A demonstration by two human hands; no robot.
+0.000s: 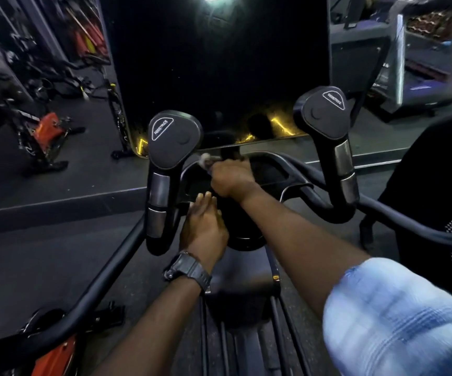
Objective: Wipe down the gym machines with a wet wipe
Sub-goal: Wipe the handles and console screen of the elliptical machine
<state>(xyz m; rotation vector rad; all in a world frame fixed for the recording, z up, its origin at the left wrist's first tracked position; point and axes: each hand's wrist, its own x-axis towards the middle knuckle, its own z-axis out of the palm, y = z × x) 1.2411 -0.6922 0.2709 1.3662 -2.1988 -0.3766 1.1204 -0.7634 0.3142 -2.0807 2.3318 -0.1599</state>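
A black cardio machine (246, 229) fills the middle of the view, with two upright handles, the left handle (172, 142) and the right handle (325, 115), each marked RESISTANCE. My right hand (231, 177) is closed on a crumpled white wet wipe (205, 160) and presses it on the curved black bar (273, 158) between the handles. My left hand (204, 226), a black watch on its wrist, rests flat on the console housing just below, fingers together and extended, holding nothing.
A large dark mirror panel (219, 63) stands right behind the handles. Orange-and-black exercise bikes (47, 128) stand at the left, another orange part (54, 356) lies at the lower left. A black mesh seat (441, 191) is at the right, grey machines (431, 55) at the far right.
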